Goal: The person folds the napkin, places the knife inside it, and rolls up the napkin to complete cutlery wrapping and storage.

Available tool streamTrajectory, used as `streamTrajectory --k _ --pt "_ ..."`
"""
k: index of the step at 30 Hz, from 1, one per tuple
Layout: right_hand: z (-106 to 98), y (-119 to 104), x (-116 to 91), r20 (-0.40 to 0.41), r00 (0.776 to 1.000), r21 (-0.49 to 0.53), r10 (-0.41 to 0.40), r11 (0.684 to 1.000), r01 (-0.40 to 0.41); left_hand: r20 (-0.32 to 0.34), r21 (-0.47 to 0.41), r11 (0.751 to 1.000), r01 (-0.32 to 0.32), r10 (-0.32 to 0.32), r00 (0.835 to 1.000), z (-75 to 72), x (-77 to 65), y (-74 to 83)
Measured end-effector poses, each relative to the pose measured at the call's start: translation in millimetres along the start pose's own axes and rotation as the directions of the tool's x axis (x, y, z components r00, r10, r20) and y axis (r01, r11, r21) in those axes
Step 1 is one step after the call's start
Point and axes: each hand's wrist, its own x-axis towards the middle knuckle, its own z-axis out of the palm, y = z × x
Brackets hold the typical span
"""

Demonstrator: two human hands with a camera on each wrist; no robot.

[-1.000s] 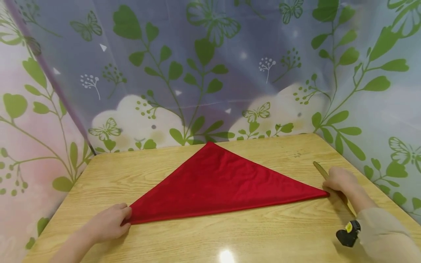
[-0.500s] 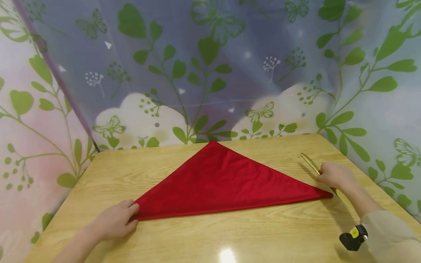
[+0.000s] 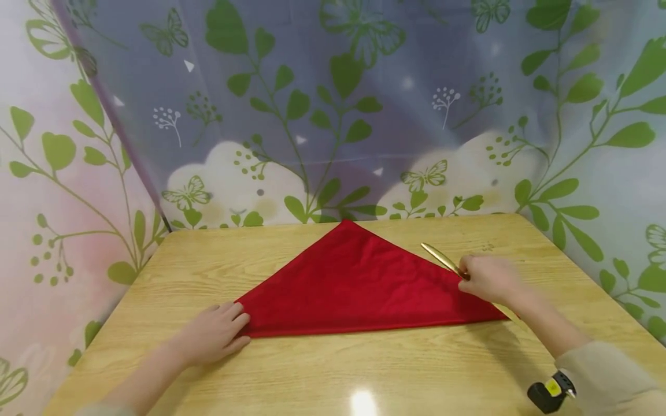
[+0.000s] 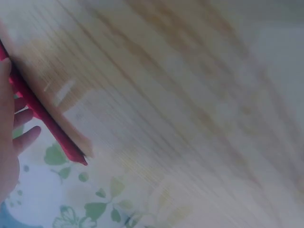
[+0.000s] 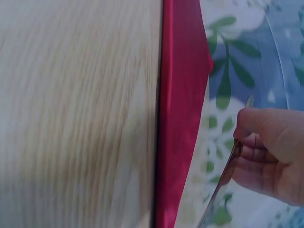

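A red cloth napkin, folded into a wide triangle, lies on the wooden table with its peak pointing away. At its left corner my left hand rests with fingers on the cloth and the thumb just off its near edge. My right hand holds a slim gold table knife over the napkin's right side. In the right wrist view the knife is pinched between thumb and fingers, slanting beside the red napkin. The left wrist view catches only fingers and a strip of napkin.
The pale wooden table ends at a fabric backdrop printed with leaves and butterflies, which closes in the back and both sides. A black wrist camera sits at my right sleeve.
My right hand has lifted the knife and carried it left over the napkin's right side. My left hand has slid right a little along the left corner, its fingers loosening. The view has shifted slightly.
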Motion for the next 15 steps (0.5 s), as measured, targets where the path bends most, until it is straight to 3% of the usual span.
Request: streamTrajectory --k 3,6,15 --pt "2.4 -19.4 8.5 0.01 0.996 -0.009 -0.092 0.996 0.092 -0.03 0.022 0.999 -0.049 0.049 0.998 1.7 8.2 2.9" --pt "6.0 -39.8 17.8 0.028 0.984 -0.01 -0.176 0.984 0.176 -0.018 0.025 0.998 -0.062 0.062 0.998 2.7 15.4 6.3" --pt "27.8 -89.1 37.9 0.014 0.922 -0.024 -0.386 0.922 0.386 -0.006 -0.009 0.999 -0.05 0.05 0.999 3.1 22.5 12.6"
